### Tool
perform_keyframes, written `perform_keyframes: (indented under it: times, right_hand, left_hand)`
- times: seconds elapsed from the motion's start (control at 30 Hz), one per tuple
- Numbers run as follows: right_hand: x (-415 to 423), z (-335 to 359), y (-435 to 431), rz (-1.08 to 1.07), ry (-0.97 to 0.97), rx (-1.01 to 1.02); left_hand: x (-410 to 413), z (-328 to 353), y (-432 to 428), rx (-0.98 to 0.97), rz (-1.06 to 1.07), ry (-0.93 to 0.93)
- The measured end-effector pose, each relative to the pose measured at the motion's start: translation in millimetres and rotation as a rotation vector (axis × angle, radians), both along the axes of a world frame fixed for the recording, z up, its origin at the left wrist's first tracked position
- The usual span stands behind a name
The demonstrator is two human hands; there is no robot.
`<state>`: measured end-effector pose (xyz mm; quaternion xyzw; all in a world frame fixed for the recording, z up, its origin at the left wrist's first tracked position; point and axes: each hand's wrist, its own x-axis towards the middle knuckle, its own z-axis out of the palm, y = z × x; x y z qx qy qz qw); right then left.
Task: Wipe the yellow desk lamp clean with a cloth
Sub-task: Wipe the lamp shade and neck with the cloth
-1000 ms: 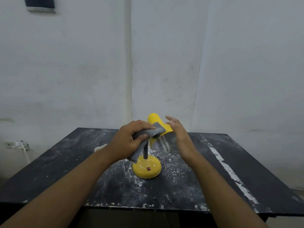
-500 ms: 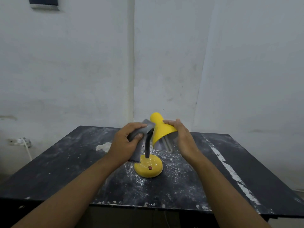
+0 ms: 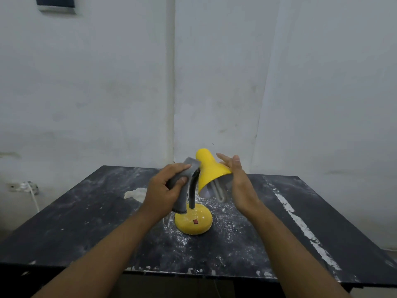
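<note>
The yellow desk lamp (image 3: 209, 171) stands mid-table on a round yellow base with a red switch, a black bendy neck and a cone shade tilted down to the right, its bulb showing. My left hand (image 3: 164, 190) grips a grey cloth (image 3: 181, 191) pressed against the neck just left of the shade. The cloth's lower end hangs down to the base. My right hand (image 3: 238, 184) is at the shade's right rim with fingers spread; its palm touches or nearly touches the rim.
The black table (image 3: 86, 222) is dusted with white powder, with a white paint streak (image 3: 300, 224) down the right side and a white patch (image 3: 135, 193) left of my hand. A white wall stands close behind. A wall socket with cable (image 3: 28, 188) sits at the far left.
My left hand has drawn the cloth off the shade's top and down to the neck. My right hand's fingers have lifted off the shade and spread.
</note>
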<state>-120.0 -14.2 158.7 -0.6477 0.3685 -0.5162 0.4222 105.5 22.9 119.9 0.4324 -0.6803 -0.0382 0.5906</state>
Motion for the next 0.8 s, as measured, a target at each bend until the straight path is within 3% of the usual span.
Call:
perform_keyframes:
  times: [0.13, 0.23, 0.57, 0.7, 0.8]
  right_hand:
    - [-2, -2, -1, -0.035, 0.009, -0.038]
    - [-3, -5, 0, -0.052, 0.073, -0.106]
    - [-3, -6, -7, -0.030, 0.123, -0.115]
    - [-3, -8, -8, -0.047, 0.135, -0.130]
    - [-3, -9, -8, -0.054, 0.142, -0.145]
  left_hand:
    - [-14, 38, -19, -0.051, 0.017, -0.335]
    - [-21, 63, -44, 0.011, 0.115, -0.380]
    - [-26, 106, -88, 0.598, 0.095, -0.084]
    - [-23, 80, -74, 0.654, 0.056, 0.251]
    - [-34, 55, -48, 0.576, 0.125, 0.327]
